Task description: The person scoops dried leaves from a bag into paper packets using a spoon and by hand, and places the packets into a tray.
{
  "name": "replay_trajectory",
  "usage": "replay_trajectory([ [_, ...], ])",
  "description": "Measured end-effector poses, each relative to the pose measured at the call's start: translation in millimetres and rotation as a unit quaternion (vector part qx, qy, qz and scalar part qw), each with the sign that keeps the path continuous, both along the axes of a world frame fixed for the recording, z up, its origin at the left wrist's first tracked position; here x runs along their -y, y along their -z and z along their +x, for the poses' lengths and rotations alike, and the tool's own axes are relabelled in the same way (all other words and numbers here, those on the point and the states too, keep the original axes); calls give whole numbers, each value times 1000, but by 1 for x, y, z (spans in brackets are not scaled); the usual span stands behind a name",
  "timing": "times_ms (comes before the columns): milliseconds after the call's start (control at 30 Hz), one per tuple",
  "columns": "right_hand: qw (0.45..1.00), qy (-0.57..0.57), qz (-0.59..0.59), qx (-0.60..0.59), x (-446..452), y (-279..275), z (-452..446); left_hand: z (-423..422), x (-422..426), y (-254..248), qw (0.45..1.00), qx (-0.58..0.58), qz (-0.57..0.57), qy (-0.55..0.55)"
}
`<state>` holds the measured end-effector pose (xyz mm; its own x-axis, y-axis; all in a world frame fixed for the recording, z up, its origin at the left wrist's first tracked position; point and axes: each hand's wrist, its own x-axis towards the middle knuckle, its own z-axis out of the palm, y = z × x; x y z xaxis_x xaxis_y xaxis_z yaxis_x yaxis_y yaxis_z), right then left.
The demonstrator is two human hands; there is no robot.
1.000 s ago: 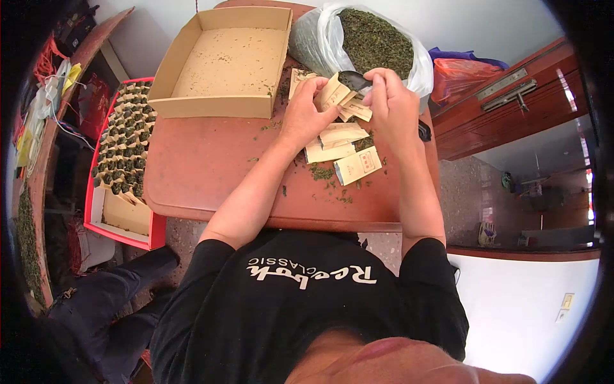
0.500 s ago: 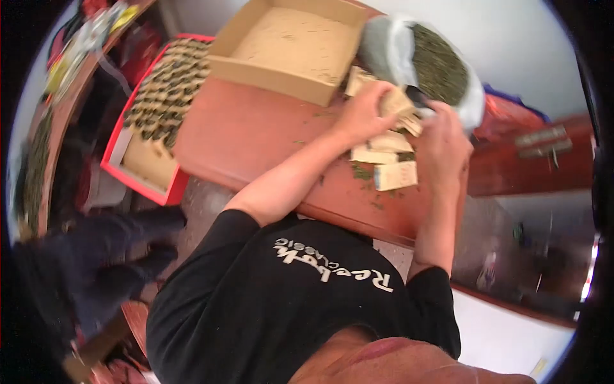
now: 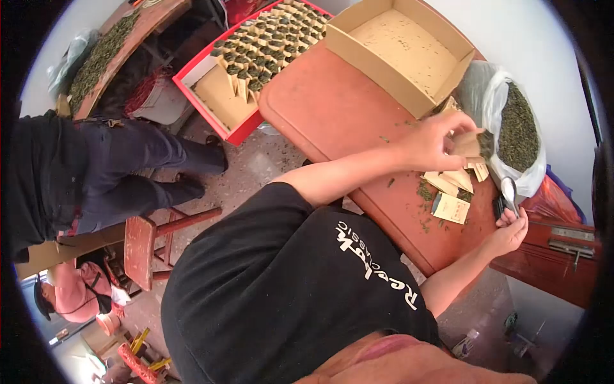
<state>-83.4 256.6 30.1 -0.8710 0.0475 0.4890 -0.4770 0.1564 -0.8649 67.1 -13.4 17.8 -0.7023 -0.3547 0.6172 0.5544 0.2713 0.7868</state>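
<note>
My left hand is closed around a small paper packet with dark green leaves at its open end. My right hand, lower right, grips the handle of a shiny spoon near the edge of the red-brown table. More paper packets lie below my left hand among scattered leaf bits. Just beyond the spoon stands a clear plastic bag, full of loose green leaves.
A shallow cardboard box sits at the table's back. Beside the table a red-rimmed box holds rows of filled packets. At left are a standing person's legs, a wooden stool and another person in pink.
The view has turned, shifting the table rightward. My right hand has drawn back from the packet with the spoon. The packet in my left hand now shows leaves at its mouth.
</note>
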Motion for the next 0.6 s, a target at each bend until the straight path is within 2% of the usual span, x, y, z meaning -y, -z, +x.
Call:
replay_trajectory([
  [67, 1000, 4, -18, 9, -3, 4, 0, 26, 18, 10, 1000, 8, 12, 5],
  [100, 1000, -1, -28, 9, -4, 5, -1, 50, 24, 4, 994, 51, 93, 6],
  [200, 999, 0, -49, 8, -7, 3, 0, 109, 66, 18, 989, 81, 84, -94],
  [233, 999, -1, -50, 11, -6, 2, 0, 128, 81, 21, 978, 69, -3, -198],
  [267, 999, -1, -51, 14, -6, 2, 0, 157, 89, 7, 948, 159, -21, -275],
  [300, 999, 0, -52, 15, -6, 2, 0, 171, 116, 34, 959, 83, 58, -266],
  [367, 999, -2, -51, 19, -5, 2, 3, 209, 139, 39, 940, 73, 116, -311],
  [433, 998, -8, -54, 24, -3, 2, 4, 237, 159, 49, 901, 113, 111, -404],
  [500, 999, -6, -41, 23, 0, 0, 6, 261, 188, 84, 858, 169, 54, -482],
  [600, 999, -10, -33, 23, 2, 0, 9, 275, 212, 122, 834, 215, 156, -484],
])
